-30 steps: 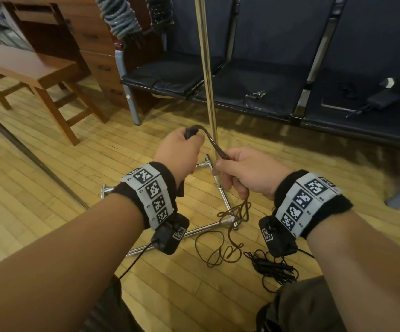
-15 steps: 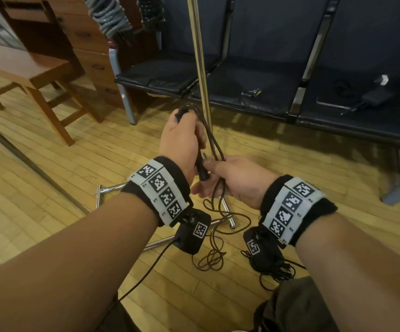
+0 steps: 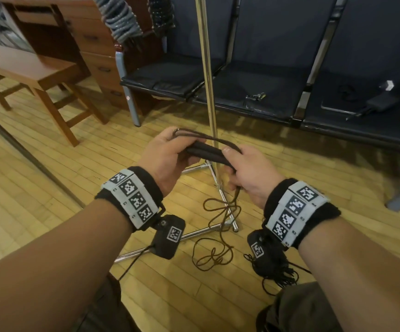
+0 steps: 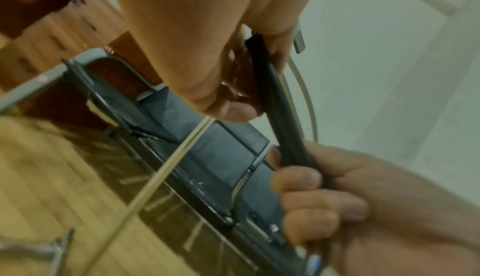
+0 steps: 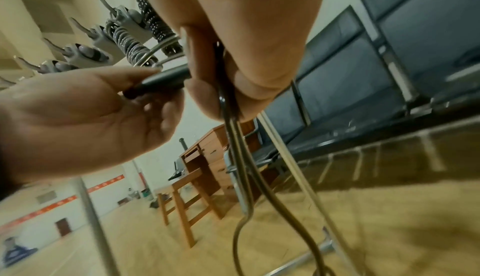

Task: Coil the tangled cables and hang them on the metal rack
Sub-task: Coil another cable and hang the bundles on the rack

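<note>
A thin dark cable (image 3: pixel 206 151) is folded into a short bundle of loops stretched between both hands, in front of the metal rack's pole (image 3: pixel 208 80). My left hand (image 3: pixel 182 144) grips the bundle's left end, fingers curled round it (image 4: pixel 259 69). My right hand (image 3: pixel 232 164) holds the right end, thumb on top. From the right hand (image 5: pixel 246 71) the rest of the cable (image 5: pixel 235 136) hangs down to a loose tangle on the floor (image 3: pixel 215 240). A thicker dark plug end (image 5: pixel 163 80) lies between the hands.
The rack's chrome base (image 3: pixel 201 232) spreads over the wooden floor under my hands. Coiled cables (image 3: pixel 120 17) hang from the rack above. Another black cable heap (image 3: pixel 276 271) lies by my right knee. A row of dark seats (image 3: pixel 254 97) stands behind, with a wooden bench (image 3: pixel 38 70) to the left.
The hands have dropped from an upright hold to a level one. The looped cable now stretches sideways between them, and less loose cable lies on the floor.
</note>
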A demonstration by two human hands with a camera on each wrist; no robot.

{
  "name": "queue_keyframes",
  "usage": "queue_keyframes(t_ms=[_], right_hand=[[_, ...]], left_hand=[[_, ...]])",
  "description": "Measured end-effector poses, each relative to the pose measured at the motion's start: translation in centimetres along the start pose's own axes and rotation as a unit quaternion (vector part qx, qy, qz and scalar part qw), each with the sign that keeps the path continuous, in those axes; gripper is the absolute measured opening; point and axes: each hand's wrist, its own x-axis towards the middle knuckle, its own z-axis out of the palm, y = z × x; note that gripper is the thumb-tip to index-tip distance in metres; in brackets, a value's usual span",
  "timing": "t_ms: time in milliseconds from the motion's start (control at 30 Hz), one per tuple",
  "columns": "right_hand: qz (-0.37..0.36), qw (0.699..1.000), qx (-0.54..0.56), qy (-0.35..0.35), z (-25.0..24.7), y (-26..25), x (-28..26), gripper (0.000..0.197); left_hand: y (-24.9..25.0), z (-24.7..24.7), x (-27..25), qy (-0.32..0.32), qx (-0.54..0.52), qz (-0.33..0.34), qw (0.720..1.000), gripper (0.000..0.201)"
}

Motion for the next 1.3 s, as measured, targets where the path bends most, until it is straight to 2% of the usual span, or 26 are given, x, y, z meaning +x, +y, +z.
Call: queue_keyframes(t_ms=[33, 67, 100, 133, 200, 267, 333, 400, 433, 500, 567, 633, 700, 867, 1067, 1200, 1300], right_hand=[[-0.009, 0.999, -0.035, 0.002, -0.5, 0.0, 0.2, 0.021], [-0.015, 0.998, -0.067, -0.002, -0.9, -0.1, 0.3, 0.020], [-0.017, 0.995, -0.096, -0.008, -1.2, -0.1, 0.4, 0.020], [-0.019, 0.992, -0.124, -0.015, -1.4, 0.0, 0.4, 0.020], [-0.018, 0.983, -0.182, -0.026, -1.3, 0.1, 0.3, 0.021], [-0.011, 0.976, -0.215, -0.045, -0.9, 0.1, 0.1, 0.022], [-0.003, 0.975, -0.206, -0.082, -0.3, 0.2, -0.2, 0.023], [0.001, 0.977, -0.179, -0.117, 0.4, 0.3, -0.4, 0.025], [0.003, 0.978, -0.169, -0.125, 0.6, 0.3, -0.5, 0.025], [0.018, 0.980, -0.141, -0.138, 0.6, 0.2, -0.6, 0.022], [0.040, 0.978, -0.112, -0.170, -0.1, -0.2, -0.5, 0.016], [0.041, 0.968, -0.134, -0.208, -0.9, -0.6, -0.6, 0.016], [0.023, 0.955, -0.181, -0.232, -1.7, -1.0, -0.7, 0.015], [-0.005, 0.967, -0.154, -0.205, -2.0, -1.2, -0.9, 0.017], [-0.011, 0.970, -0.136, -0.201, -1.6, -1.1, -0.7, 0.019], [-0.015, 0.971, -0.130, -0.201, -2.4, -1.3, -0.3, 0.015], [-0.019, 0.973, -0.134, -0.188, -3.0, -1.3, 0.0, 0.016]], left_hand=[[0.3, -0.7, -0.2, -0.016, 0.071, -0.001, 0.997, 0.005], [0.6, -1.3, -0.3, -0.030, 0.182, 0.004, 0.983, 0.011], [1.1, -1.7, -0.6, -0.043, 0.314, 0.013, 0.948, 0.015], [1.5, -1.8, -0.9, -0.055, 0.436, 0.020, 0.898, 0.014], [2.4, -1.1, -1.3, -0.083, 0.598, 0.023, 0.797, 0.016], [3.0, 0.0, -1.6, -0.128, 0.669, 0.011, 0.732, 0.023], [2.8, 1.1, -2.0, -0.173, 0.712, -0.005, 0.680, 0.026], [2.3, 1.9, -2.2, -0.205, 0.741, -0.019, 0.640, 0.026], [2.0, 2.2, -2.3, -0.214, 0.746, -0.024, 0.630, 0.024], [1.4, 2.3, -2.5, -0.216, 0.735, -0.039, 0.641, 0.021], [0.9, 2.2, -2.8, -0.212, 0.719, -0.046, 0.660, 0.033], [0.6, 1.9, -3.0, -0.220, 0.711, -0.033, 0.667, 0.036], [0.4, 1.7, -3.1, -0.234, 0.702, -0.029, 0.672, 0.030], [1.2, 1.3, -2.7, -0.226, 0.675, -0.069, 0.699, 0.021], [1.5, 1.5, -2.6, -0.215, 0.675, -0.089, 0.700, 0.010], [1.1, 1.9, -2.8, -0.199, 0.680, -0.051, 0.704, 0.015], [0.9, 1.9, -2.7, -0.205, 0.672, -0.047, 0.711, 0.015]])
